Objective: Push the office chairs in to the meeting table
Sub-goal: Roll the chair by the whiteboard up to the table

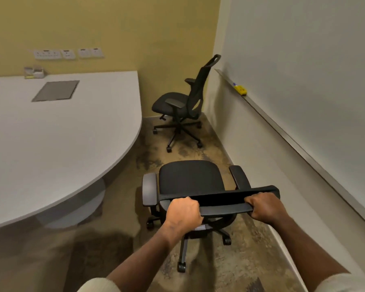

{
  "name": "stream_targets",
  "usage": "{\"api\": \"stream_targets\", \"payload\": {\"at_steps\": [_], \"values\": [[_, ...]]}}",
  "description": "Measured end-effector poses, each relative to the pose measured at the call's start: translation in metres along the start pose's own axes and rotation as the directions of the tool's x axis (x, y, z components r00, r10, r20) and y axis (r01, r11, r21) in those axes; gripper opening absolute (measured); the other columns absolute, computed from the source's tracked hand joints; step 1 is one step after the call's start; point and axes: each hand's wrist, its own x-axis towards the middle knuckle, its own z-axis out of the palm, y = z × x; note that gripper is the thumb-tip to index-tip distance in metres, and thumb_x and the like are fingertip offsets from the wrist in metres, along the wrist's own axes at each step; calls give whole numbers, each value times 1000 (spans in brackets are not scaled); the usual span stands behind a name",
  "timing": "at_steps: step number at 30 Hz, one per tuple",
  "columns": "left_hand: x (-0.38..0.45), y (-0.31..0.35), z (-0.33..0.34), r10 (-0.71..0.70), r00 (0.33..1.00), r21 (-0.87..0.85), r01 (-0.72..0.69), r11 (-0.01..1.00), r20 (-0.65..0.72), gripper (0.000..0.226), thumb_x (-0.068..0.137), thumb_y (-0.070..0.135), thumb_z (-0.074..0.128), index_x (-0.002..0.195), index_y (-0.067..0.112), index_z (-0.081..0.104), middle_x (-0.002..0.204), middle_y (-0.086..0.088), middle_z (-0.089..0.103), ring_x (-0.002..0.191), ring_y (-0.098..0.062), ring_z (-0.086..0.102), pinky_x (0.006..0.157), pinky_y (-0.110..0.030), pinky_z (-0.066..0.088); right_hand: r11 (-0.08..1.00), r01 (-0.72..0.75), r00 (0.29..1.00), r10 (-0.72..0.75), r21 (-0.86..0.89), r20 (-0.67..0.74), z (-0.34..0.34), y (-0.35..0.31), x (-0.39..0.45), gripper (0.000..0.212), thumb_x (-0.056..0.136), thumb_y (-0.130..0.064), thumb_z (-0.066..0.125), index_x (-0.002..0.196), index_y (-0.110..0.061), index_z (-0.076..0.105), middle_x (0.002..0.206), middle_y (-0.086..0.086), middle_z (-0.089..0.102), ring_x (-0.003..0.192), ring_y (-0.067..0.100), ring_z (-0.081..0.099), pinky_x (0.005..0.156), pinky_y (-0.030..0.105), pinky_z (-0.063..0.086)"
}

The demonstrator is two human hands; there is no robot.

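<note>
A black office chair [189, 178] on castors stands right below me, its seat facing away toward the far wall. My left hand [182, 211] grips the top edge of its backrest at the left end, and my right hand [263, 207] grips the same edge at the right end. The white meeting table [57, 131] with a rounded end fills the left side; the chair stands to the right of its curved edge, apart from it. A second black office chair [181, 104] with a tall mesh back stands in the far corner, turned left toward the table's end.
A white wall with a whiteboard ledge [282, 131] runs along the right; a yellow eraser [240, 89] lies on it. On the table are a grey cable hatch [55, 90] and a small clear holder [34, 72]. Sockets [67, 53] line the yellow wall. Patterned carpet [230, 268] covers the floor.
</note>
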Motion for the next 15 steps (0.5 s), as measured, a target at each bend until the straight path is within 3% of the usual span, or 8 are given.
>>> {"api": "stream_targets", "payload": {"at_steps": [5, 7, 15], "values": [[38, 26, 0, -146, 989, -11, 146, 989, -16, 32, 90, 45, 54, 90, 18, 71, 86, -2, 71, 79, -24, 69, 74, -34, 57, 986, 165, 985, -164, 3, -46, -1, 48, 53, 16, 76, -30, 57, 89, -25, 65, 86, -4, 71, 82, 20, 66, 65, 32, 49], [33, 19, 1, -201, 980, -8, 201, 980, 12, 30, 89, 46, 55, 87, 21, 71, 82, 1, 70, 74, -20, 68, 70, -32, 57, 979, 204, 978, -204, 4, -33, 3, 39, 61, 18, 75, -30, 57, 91, -24, 65, 87, -3, 72, 82, 21, 66, 66, 32, 51], [95, 70, -8, -398, 917, -34, 399, 916, 22, 27, 89, 45, 55, 89, 22, 70, 83, 4, 70, 66, -15, 55, 62, -28, 41, 915, 400, 904, -404, -54, -140, -8, 117, 146, 19, 76, -35, 64, 91, -26, 69, 85, -7, 72, 79, 19, 68, 67, 33, 56]]}}
